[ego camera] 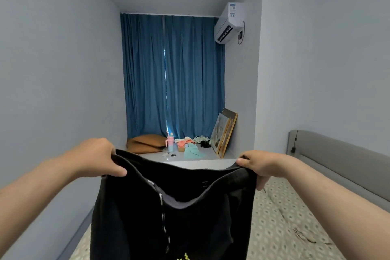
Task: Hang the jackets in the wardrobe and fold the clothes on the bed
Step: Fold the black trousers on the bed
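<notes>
At lower centre the black garment (168, 224) hangs above the bed (285, 230), its top edge gripped by curled fingers of the left hand (99, 157) and right hand (256, 167); the slack front edge sags, so laying it down unevenly would likely crease the fold

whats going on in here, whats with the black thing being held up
A person is holding up a black garment with a drawstring by its waistband. The left hand grips one end and the right hand grips the other. It hangs spread out above the bed, not yet folded. On the ledge under the blue curtain lie a brown pillow, a pink cup and a small heap of clothes.
</notes>
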Demonstrator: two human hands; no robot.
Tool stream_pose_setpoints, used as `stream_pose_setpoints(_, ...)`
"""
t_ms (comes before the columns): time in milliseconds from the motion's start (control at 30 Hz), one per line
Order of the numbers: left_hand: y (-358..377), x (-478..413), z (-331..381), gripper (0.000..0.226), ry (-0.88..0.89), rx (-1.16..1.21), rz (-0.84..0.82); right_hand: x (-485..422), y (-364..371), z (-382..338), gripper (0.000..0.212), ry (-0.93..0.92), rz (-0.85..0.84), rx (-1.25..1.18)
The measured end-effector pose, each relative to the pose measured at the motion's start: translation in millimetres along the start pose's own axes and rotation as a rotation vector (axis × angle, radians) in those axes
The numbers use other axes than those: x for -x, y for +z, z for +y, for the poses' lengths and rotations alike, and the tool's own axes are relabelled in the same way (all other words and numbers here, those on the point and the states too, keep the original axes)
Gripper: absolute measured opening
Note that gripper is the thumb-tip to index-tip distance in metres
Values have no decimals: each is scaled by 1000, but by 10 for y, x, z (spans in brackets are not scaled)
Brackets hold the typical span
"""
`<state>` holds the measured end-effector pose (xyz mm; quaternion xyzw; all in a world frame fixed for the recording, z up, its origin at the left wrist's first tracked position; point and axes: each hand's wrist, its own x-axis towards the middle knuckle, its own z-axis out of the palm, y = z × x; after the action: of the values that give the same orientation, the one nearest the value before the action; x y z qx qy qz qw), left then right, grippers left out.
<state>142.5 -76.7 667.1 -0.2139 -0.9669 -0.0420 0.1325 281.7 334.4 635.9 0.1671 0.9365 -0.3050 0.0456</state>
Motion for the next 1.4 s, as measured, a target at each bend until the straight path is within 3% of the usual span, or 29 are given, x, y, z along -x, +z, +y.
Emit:
stream_pose_setpoints(67, -30, 45, -91, 41, 31, -25, -119, -31, -28, -3, 24, -40, -22, -145)
stream_pose_setpoints(167, -13, 100, -185, 22, 72, -292, -216, -77, -121, -5, 15, -90, -94, -293)
stream_pose_setpoints(300, 54, 137, -226, 25, 127, -584, -216, -53, -279, -86, 38, -127, -165, -507)
stream_pose_setpoints(367, 74, 124, -190, 21, 203, -649, -206, -60, -297, -180, 39, -127, -52, -554)
stream_pose_setpoints(433, 88, 134, -94, 19, 226, -457, -254, -146, -303, -257, 33, -86, 189, -530)
stream_pose_setpoints(500, 91, 174, 31, 21, 259, 71, -408, -297, -310, -276, 28, 15, 448, -520)
stream_pose_setpoints(600, 35, 286, 299, 20, 326, 830, -547, -378, -221, -309, 22, 196, 494, -653)
stream_pose_setpoints(667, 77, 297, 486, 17, 310, 1011, -509, -353, -136, -348, 21, 261, 440, -706)
stream_pose_setpoints(767, 162, 223, 702, 16, 266, 1038, -357, -358, -73, -376, 22, 274, 374, -688)
stream_pose_setpoints(833, 174, 181, 736, 11, 314, 1040, -418, -331, -89, -404, 19, 251, 284, -638)
stream_pose_setpoints(900, 154, 159, 700, 30, 396, 973, -572, -262, -139, -447, 20, 226, 179, -589)
stream_pose_setpoints(967, 153, 122, 649, 33, 465, 759, -635, -199, -200, -472, 20, 180, 82, -541)
stream_pose_setpoints(1100, 259, -52, 527, 15, 382, 123, -404, -102, -230, -451, 26, 84, -21, -337)
stream_pose_setpoints(1167, 333, -101, 449, 13, 325, -13, -334, -56, -211, -430, 33, 51, 52, -72)
stream_pose_setpoints(1267, 419, -126, 250, 36, 203, -97, -257, -10, -233, -407, 36, 21, 272, 226)
stream_pose_setpoints(1333, 465, -138, 131, 49, 185, -195, -191, -12, -304, -372, 32, 33, 344, 339)
stream_pose_setpoints(1400, 488, -176, 59, 45, 194, -304, -97, -24, -359, -359, 25, 66, 343, 396)
